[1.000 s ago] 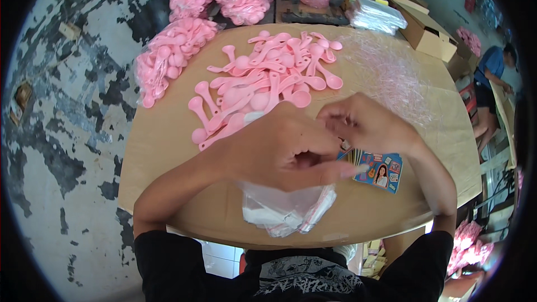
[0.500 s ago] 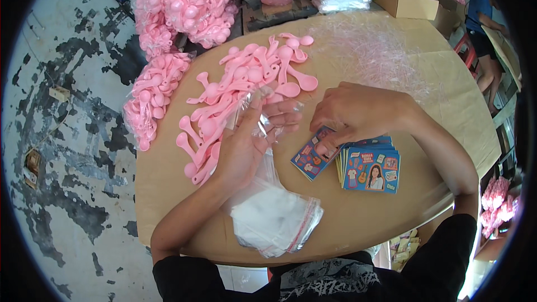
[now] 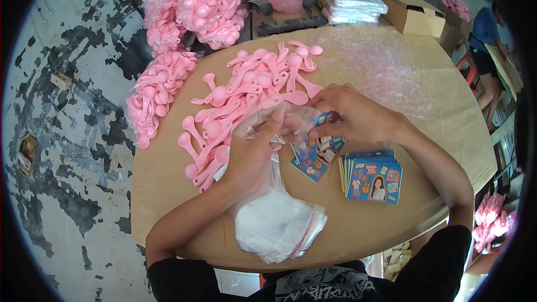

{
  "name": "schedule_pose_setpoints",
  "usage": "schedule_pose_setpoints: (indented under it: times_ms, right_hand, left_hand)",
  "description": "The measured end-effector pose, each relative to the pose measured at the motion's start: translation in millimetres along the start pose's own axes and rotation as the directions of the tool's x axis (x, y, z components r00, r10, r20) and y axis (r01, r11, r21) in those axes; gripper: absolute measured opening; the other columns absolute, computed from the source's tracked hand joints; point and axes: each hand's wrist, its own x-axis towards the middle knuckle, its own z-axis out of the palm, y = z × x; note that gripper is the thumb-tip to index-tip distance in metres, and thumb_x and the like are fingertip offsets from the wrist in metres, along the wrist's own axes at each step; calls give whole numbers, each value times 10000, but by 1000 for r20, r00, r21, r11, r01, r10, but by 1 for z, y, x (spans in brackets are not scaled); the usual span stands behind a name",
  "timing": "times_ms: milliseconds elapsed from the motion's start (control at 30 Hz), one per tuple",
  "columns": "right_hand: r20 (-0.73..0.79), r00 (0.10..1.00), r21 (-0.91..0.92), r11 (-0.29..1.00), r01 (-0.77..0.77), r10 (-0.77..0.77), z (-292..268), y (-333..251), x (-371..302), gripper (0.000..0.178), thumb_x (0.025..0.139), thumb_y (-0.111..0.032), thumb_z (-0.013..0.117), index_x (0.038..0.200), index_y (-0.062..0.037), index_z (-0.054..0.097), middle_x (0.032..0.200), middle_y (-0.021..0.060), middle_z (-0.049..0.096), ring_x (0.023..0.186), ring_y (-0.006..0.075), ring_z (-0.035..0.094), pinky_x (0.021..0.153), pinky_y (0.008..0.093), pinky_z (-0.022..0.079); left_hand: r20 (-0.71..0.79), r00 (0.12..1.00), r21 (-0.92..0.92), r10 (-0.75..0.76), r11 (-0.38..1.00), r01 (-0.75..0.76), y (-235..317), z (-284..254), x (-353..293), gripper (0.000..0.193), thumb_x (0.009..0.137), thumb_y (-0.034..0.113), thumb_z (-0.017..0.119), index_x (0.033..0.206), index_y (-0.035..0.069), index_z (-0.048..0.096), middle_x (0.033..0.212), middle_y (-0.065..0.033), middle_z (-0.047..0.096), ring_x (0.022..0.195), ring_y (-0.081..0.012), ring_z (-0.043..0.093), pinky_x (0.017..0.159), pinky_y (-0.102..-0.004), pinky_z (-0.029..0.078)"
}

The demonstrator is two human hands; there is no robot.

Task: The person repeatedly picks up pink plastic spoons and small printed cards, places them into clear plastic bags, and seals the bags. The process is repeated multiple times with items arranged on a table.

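My left hand (image 3: 251,154) is closed on a thin clear plastic bag (image 3: 296,118), its thumb pressing the film. Fingers of my right hand (image 3: 349,113) pinch a small blue printed card (image 3: 323,119) close beside the bag. How far the card reaches into the bag, I cannot tell. Below them a few blue cards (image 3: 312,163) lie spread on the table, left of a neat card stack (image 3: 376,182). A pile of clear bags (image 3: 274,221) rests under my left wrist. Pink plastic scoops (image 3: 240,98) are heaped just beyond my left hand.
The rounded table (image 3: 184,212) is covered in brown paper. Shredded clear film (image 3: 375,72) lies at its far right. Bulging bags of pink scoops (image 3: 196,5) stand at the far left. Behind are plastic packs (image 3: 355,6) and an open carton (image 3: 411,14). Another person (image 3: 486,45) is at far right.
My right hand has lifted a card from beside the stack and brought it left and up to the bag. The bag's film now spreads wider toward my right hand.
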Motion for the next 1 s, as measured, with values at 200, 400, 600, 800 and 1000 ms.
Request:
schedule_pose_setpoints:
  times_ms: [200, 400, 600, 800, 1000]
  right_hand:
    - [-220, 958, -38, 983, 180, -184, -2, 25, 4, 221, 871, -209, 677, 1028, -59, 715, 906, 163, 668, 834, 290, 621, 790, 375, 484]
    - [-336, 935, 206, 977, -47, 116, -20, 4, 2, 228, 945, -239, 600, 1028, -43, 682, 786, 47, 637, 589, 142, 567, 556, 292, 476]
    - [-67, 972, 585, 798, -143, 223, -17, -4, -2, 283, 993, -278, 526, 1122, -43, 617, 765, -5, 602, 505, 44, 516, 447, 201, 431]
    - [-68, 978, 585, 802, -121, 198, 0, -25, -1, 224, 967, -195, 564, 1098, -22, 619, 760, 33, 635, 545, 61, 539, 528, 243, 465]
    - [-40, 991, 436, 894, -101, 131, 1, -31, -3, 199, 949, -193, 596, 1026, -20, 659, 664, 62, 602, 552, 69, 516, 531, 271, 448]
  left_hand:
    - [-83, 996, -21, 30, 999, -32, -4, -4, -3, 312, 980, 280, 543, 1156, 26, 585, 1039, -116, 668, 927, -175, 654, 823, -321, 532]
    - [-149, 988, -181, 33, 982, -60, -4, -4, 1, 388, 982, 307, 529, 1249, 25, 509, 1193, -126, 596, 1126, -208, 582, 946, -356, 502]
    - [-155, 988, -268, 17, 962, -59, -1, -3, 2, 432, 992, 313, 505, 1300, 15, 454, 1265, -127, 542, 1195, -216, 530, 990, -388, 484]
    - [-124, 991, -206, 47, 976, -72, 2, 2, 1, 440, 996, 302, 504, 1324, 14, 446, 1252, -104, 556, 1139, -166, 544, 934, -352, 503]
    - [-69, 998, -117, -14, 993, 6, -6, -6, -2, 388, 988, 253, 532, 1288, 8, 510, 1206, -74, 595, 1058, -136, 591, 884, -313, 502]
